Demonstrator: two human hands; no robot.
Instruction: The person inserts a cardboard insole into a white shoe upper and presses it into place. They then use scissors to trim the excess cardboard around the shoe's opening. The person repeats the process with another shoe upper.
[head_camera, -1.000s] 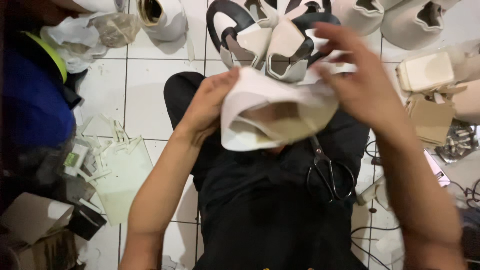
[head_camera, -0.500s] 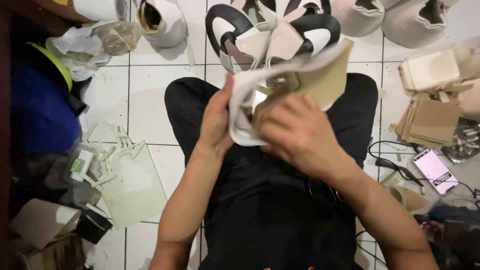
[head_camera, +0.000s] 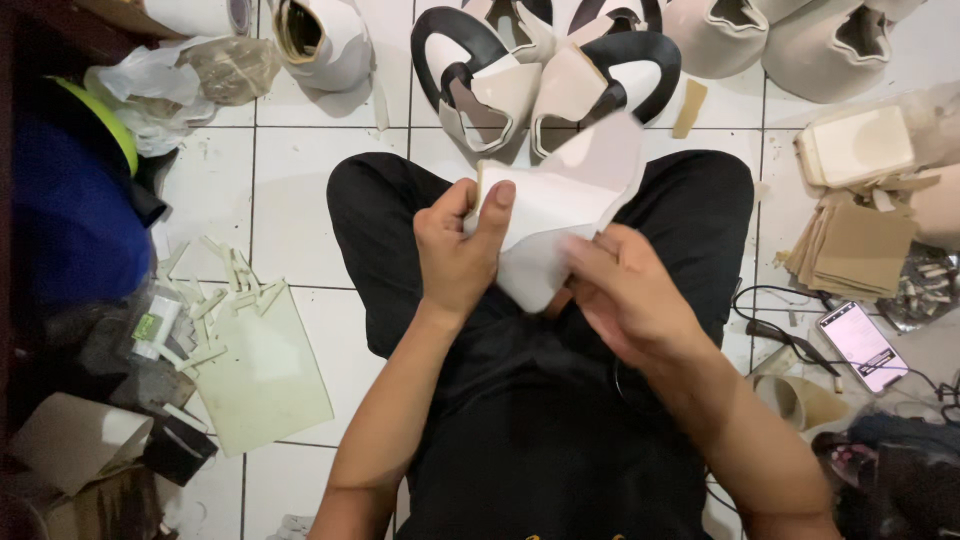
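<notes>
White shoe upper piece held over lap, centre. Left hand clamps near edge, thumb on top, steadying it. Right hand pinches lower edge, fingers curled. Finished uppers far.

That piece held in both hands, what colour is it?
The piece is white to pale cream, seen in the head view.

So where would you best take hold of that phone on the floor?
By its two long edges, coming from straight above. The phone lies flat, screen up, on the tiled floor, with a black cable close on its left, so pinching the narrow width looks easiest.
</notes>
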